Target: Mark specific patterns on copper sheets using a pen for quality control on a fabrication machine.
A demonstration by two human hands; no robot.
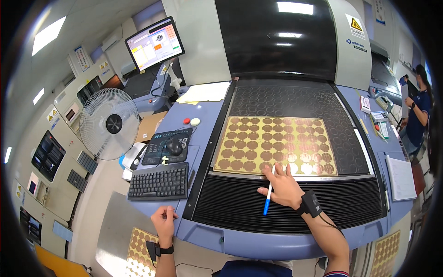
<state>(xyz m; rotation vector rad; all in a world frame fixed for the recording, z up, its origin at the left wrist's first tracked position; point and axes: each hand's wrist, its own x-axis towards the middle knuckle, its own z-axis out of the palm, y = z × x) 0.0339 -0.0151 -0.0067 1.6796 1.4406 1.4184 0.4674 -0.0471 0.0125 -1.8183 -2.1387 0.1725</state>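
Note:
A yellow-green circuit board panel [277, 145] with rows of copper-coloured round shapes lies flat on the black bed of a large machine. At its near edge, the fingertips of my right hand [284, 189] rest on the panel. That hand also holds a white marker pen [269, 198] between thumb and fingers, blue end toward me. My left hand [164, 221] is curled into a loose fist in front of the keyboard, and nothing shows in it. Below that hand, partly covered by the wrist, is another similar panel [137, 247].
Left of the bed are a black keyboard [158, 181], a mouse [174, 146], red [186, 121] and white buttons, and papers [203, 93]. A monitor [155, 45] and a fan [110, 123] stand beyond. On the right lies a notebook [400, 177]; another person [417, 111] stands farther off.

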